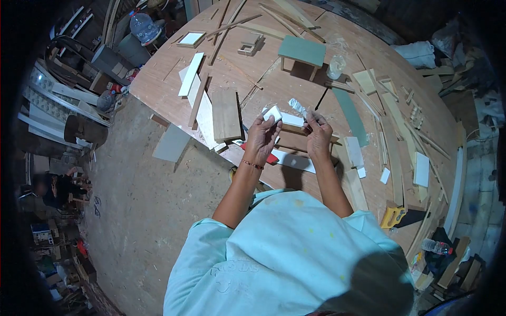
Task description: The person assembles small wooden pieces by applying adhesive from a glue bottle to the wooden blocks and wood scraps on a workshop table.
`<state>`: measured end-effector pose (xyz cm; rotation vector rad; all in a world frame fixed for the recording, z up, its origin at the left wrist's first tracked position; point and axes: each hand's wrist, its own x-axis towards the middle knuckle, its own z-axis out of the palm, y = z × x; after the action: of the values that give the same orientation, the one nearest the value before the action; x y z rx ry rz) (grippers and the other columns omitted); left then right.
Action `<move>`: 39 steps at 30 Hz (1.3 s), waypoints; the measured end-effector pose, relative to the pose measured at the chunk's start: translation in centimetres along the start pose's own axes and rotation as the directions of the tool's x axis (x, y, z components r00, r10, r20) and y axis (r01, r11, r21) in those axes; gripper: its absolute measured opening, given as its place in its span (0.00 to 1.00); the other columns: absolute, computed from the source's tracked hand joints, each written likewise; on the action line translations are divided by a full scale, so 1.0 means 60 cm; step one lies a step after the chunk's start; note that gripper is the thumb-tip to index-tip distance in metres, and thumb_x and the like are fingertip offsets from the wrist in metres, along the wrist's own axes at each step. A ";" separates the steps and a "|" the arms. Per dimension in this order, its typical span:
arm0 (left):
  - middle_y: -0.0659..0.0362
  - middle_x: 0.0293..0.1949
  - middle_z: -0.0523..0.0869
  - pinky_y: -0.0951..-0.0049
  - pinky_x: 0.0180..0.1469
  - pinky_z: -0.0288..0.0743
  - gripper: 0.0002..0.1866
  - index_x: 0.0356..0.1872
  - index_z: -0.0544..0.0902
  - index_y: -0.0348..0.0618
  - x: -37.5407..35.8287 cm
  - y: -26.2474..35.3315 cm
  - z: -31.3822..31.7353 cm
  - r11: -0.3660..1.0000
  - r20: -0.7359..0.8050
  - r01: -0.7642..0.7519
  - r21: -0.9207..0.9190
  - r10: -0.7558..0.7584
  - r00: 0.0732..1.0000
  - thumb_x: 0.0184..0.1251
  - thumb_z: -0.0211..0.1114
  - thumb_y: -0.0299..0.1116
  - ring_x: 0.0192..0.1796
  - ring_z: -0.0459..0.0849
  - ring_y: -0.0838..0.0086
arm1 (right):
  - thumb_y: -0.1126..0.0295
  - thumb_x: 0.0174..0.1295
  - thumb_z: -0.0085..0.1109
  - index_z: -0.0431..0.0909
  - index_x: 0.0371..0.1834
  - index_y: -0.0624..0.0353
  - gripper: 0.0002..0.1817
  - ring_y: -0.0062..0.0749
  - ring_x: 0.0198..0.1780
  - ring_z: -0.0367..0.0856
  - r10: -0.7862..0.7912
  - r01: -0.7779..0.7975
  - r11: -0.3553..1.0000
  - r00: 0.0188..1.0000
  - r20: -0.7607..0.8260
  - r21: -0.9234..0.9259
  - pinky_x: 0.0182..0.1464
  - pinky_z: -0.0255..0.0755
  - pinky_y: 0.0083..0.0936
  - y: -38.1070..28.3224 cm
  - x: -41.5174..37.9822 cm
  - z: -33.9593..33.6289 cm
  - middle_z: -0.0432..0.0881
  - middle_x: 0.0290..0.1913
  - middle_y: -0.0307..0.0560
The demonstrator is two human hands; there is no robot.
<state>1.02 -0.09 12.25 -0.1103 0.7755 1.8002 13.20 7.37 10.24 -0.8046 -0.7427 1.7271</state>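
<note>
The wearer's pale blue shirt (284, 242) fills the near ground, well apart from the stool (301, 51), a small green-topped piece standing on the tabletop (163, 95). Far to the near right of the stool lies a saw (411, 218) with a yellow handle, and between it and the stool, also to the right, a white slab (421, 169). On the near side of the stool, a little to its left, the left hand (259, 136) pinches a small white block (272, 112) between thumb and fingers. Nearly straight in front of the stool, slightly right, the right hand (318, 131) has its fingers drawn together on a whitish tool (298, 107), whose exact kind I cannot tell. The 2 hands are apart, and so are the 2 things they hold. A brown board (225, 115) lies to the near left of the stool; a curved green strip (350, 116) lies to its near right. Just right of the stool stands a clear jar (336, 67). Left of the stool sits an open wooden box (257, 39), and farther left a frame (191, 39). Beyond that, left of the stool and off the tabletop, is a blue jug (143, 27).
</note>
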 end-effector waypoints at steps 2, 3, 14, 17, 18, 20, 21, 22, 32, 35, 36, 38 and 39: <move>0.55 0.38 0.75 0.79 0.38 0.77 0.19 0.51 0.66 0.38 -0.002 0.000 0.002 0.999 -0.029 -0.020 -0.048 0.019 0.999 0.58 0.55 0.21 0.36 0.78 0.71 | 0.69 0.50 0.62 0.76 0.32 0.63 0.10 0.15 0.22 0.70 0.004 -0.003 0.999 1.000 0.020 -0.042 0.22 0.64 0.11 0.005 0.000 -0.003 0.74 0.22 0.35; 0.55 0.38 0.75 0.80 0.38 0.77 0.19 0.52 0.65 0.38 0.006 0.000 -0.009 0.999 0.020 -0.037 -0.014 0.037 0.999 0.58 0.54 0.21 0.37 0.78 0.71 | 0.68 0.51 0.61 0.76 0.32 0.63 0.10 0.15 0.22 0.69 0.010 -0.007 0.996 0.999 0.038 -0.086 0.22 0.63 0.11 0.008 -0.001 -0.008 0.73 0.22 0.34; 0.53 0.39 0.75 0.86 0.42 0.76 0.17 0.50 0.67 0.27 -0.044 -0.021 -0.141 0.993 -0.038 0.089 -0.081 -0.092 0.995 0.59 0.54 0.22 0.37 0.76 0.76 | 0.70 0.54 0.55 0.78 0.37 0.63 0.10 0.27 0.31 0.76 -0.119 0.130 0.603 0.990 0.073 -0.787 0.35 0.68 0.22 0.111 -0.035 -0.147 0.80 0.30 0.45; 0.49 0.42 0.73 0.86 0.44 0.76 0.20 0.52 0.64 0.26 -0.054 -0.029 -0.180 0.959 0.141 0.189 -0.210 -0.162 0.977 0.59 0.54 0.23 0.40 0.76 0.74 | 0.71 0.55 0.54 0.78 0.38 0.62 0.09 0.25 0.30 0.73 -0.141 0.153 0.559 0.986 0.088 -0.815 0.33 0.66 0.21 0.120 -0.029 -0.160 0.78 0.29 0.42; 0.49 0.42 0.73 0.86 0.44 0.76 0.20 0.52 0.64 0.26 -0.051 -0.030 -0.189 0.959 0.135 0.187 -0.211 -0.161 0.978 0.59 0.54 0.23 0.40 0.76 0.74 | 0.71 0.56 0.54 0.78 0.39 0.60 0.10 0.17 0.24 0.67 -0.178 0.193 0.533 0.977 0.113 -0.824 0.26 0.64 0.16 0.123 -0.027 -0.161 0.75 0.25 0.34; 0.48 0.43 0.72 0.85 0.44 0.76 0.22 0.52 0.64 0.27 -0.051 -0.036 -0.201 0.933 0.225 0.215 -0.288 -0.152 0.962 0.59 0.56 0.25 0.41 0.75 0.73 | 0.70 0.57 0.54 0.78 0.39 0.60 0.10 0.15 0.24 0.67 -0.141 0.188 0.558 0.981 0.131 -0.808 0.25 0.63 0.14 0.118 -0.032 -0.158 0.74 0.25 0.34; 0.48 0.44 0.73 0.82 0.43 0.76 0.23 0.52 0.65 0.28 -0.055 -0.035 -0.195 0.952 0.171 0.179 -0.248 -0.138 0.976 0.58 0.58 0.31 0.42 0.75 0.72 | 0.70 0.56 0.55 0.79 0.38 0.61 0.09 0.16 0.24 0.69 -0.032 0.083 0.662 0.996 0.082 -0.745 0.26 0.64 0.15 0.110 -0.038 -0.146 0.76 0.25 0.37; 0.48 0.44 0.73 0.82 0.43 0.76 0.23 0.52 0.65 0.28 -0.058 -0.035 -0.189 0.952 0.169 0.176 -0.251 -0.137 0.976 0.58 0.58 0.31 0.42 0.75 0.72 | 0.70 0.55 0.56 0.79 0.36 0.62 0.09 0.18 0.24 0.70 0.082 -0.030 0.745 0.996 0.047 -0.667 0.26 0.65 0.15 0.104 -0.044 -0.133 0.77 0.24 0.39; 0.51 0.41 0.76 0.81 0.39 0.76 0.20 0.45 0.70 0.29 -0.039 -0.037 -0.183 0.995 0.169 0.079 -0.061 -0.068 0.983 0.60 0.57 0.36 0.40 0.76 0.73 | 0.65 0.52 0.57 0.80 0.37 0.60 0.12 0.39 0.34 0.79 -0.073 0.067 0.448 0.997 0.038 -0.891 0.40 0.69 0.30 0.133 -0.017 -0.144 0.81 0.29 0.52; 0.50 0.41 0.76 0.82 0.40 0.77 0.18 0.44 0.71 0.28 -0.041 -0.039 -0.181 0.997 0.102 0.069 -0.021 -0.066 0.993 0.61 0.56 0.36 0.38 0.77 0.74 | 0.66 0.51 0.58 0.78 0.38 0.61 0.13 0.46 0.41 0.77 -0.139 0.135 0.331 0.986 0.093 -0.934 0.44 0.68 0.33 0.135 -0.018 -0.146 0.79 0.35 0.54; 0.50 0.41 0.76 0.82 0.40 0.77 0.17 0.43 0.72 0.29 -0.041 -0.040 -0.179 0.998 0.065 0.067 -0.003 -0.067 0.996 0.61 0.55 0.35 0.38 0.77 0.74 | 0.67 0.51 0.58 0.77 0.40 0.61 0.14 0.46 0.43 0.76 -0.137 0.141 0.288 0.985 0.105 -0.947 0.46 0.67 0.33 0.134 -0.017 -0.146 0.78 0.39 0.54; 0.50 0.42 0.76 0.82 0.43 0.76 0.17 0.44 0.72 0.29 -0.043 -0.035 -0.186 0.998 0.041 0.063 -0.009 -0.062 0.997 0.60 0.56 0.34 0.39 0.77 0.74 | 0.67 0.50 0.58 0.76 0.41 0.61 0.15 0.46 0.45 0.74 -0.156 0.185 0.179 0.975 0.158 -0.966 0.48 0.65 0.33 0.126 -0.019 -0.142 0.77 0.41 0.54; 0.51 0.42 0.76 0.82 0.45 0.76 0.17 0.44 0.71 0.29 -0.047 -0.032 -0.194 0.998 0.012 0.058 -0.015 -0.058 0.998 0.59 0.57 0.33 0.41 0.76 0.75 | 0.68 0.50 0.58 0.75 0.43 0.61 0.16 0.46 0.47 0.72 -0.163 0.225 0.068 0.964 0.212 -0.972 0.50 0.63 0.33 0.121 -0.024 -0.139 0.75 0.44 0.53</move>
<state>0.34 -8.49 3.56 -0.1316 0.7432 1.7508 16.30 4.88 -0.15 -1.4649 -2.0908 0.7025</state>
